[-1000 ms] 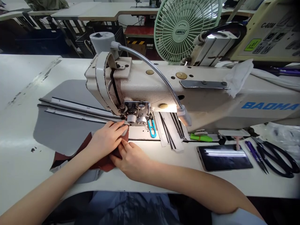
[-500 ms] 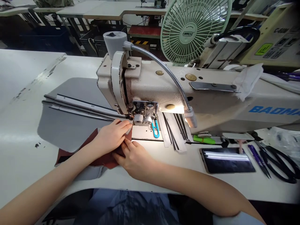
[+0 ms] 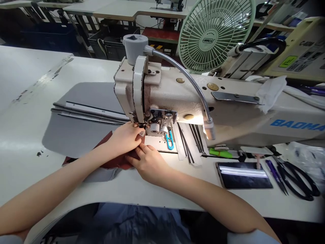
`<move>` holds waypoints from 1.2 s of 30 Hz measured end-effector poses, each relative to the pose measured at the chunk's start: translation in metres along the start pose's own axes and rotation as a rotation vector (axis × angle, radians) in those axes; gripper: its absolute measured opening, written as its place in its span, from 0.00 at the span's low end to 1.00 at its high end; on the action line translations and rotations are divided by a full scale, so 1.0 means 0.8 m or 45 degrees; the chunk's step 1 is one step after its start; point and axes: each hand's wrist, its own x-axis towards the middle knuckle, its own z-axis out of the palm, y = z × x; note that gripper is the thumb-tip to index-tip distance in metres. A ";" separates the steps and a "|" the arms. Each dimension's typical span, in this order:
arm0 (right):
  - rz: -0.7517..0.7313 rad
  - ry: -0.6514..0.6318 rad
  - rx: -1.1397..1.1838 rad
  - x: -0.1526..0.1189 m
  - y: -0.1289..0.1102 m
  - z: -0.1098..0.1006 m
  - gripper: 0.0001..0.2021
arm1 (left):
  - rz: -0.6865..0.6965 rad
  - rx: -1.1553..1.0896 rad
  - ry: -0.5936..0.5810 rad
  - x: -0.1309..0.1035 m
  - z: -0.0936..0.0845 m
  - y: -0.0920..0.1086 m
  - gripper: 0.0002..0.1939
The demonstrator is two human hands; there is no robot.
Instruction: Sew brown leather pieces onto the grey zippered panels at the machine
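A reddish-brown fabric piece (image 3: 122, 162) with grey layers lies under both my hands, beside the needle area of the sewing machine (image 3: 162, 88). My left hand (image 3: 127, 137) presses on it with fingers bent together, their tips close to the presser foot, which is mostly hidden. At its near right edge my right hand (image 3: 149, 164) grips the fabric between thumb and fingers; the fingertips are partly covered. The two hands touch near the index fingers. A large grey panel (image 3: 68, 135) with black-and-white strips (image 3: 96, 110) spreads out to the left, running up to the machine head.
Blue thread snips (image 3: 170, 139) rest by the needle plate, near thin black strips (image 3: 186, 145) on white paper. Farther right are a green-handled tool (image 3: 220, 153), a phone (image 3: 245, 175), purple tweezers (image 3: 276, 176) and black scissors (image 3: 297, 181). A green fan (image 3: 208, 40) stands behind the machine.
The camera view has shifted slightly, so the machine sits farther right. The fabric and my left hand have moved a little forward toward the presser foot; both hands keep their hold.
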 end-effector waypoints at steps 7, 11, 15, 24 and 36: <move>0.006 0.043 -0.003 0.000 0.000 0.003 0.18 | 0.106 -0.159 0.033 -0.025 -0.002 -0.001 0.12; 0.030 0.048 0.024 0.005 0.005 0.003 0.18 | 0.158 -0.082 0.034 -0.013 0.001 -0.005 0.13; 0.072 0.087 0.083 0.008 0.018 0.009 0.18 | 0.102 0.025 0.024 0.004 0.003 -0.007 0.16; 0.194 -0.138 0.298 0.041 0.002 -0.049 0.13 | 0.252 0.225 -0.068 -0.042 -0.061 -0.011 0.16; -0.007 -0.059 0.093 -0.031 -0.058 0.014 0.23 | 0.490 0.158 0.128 -0.100 0.011 0.016 0.20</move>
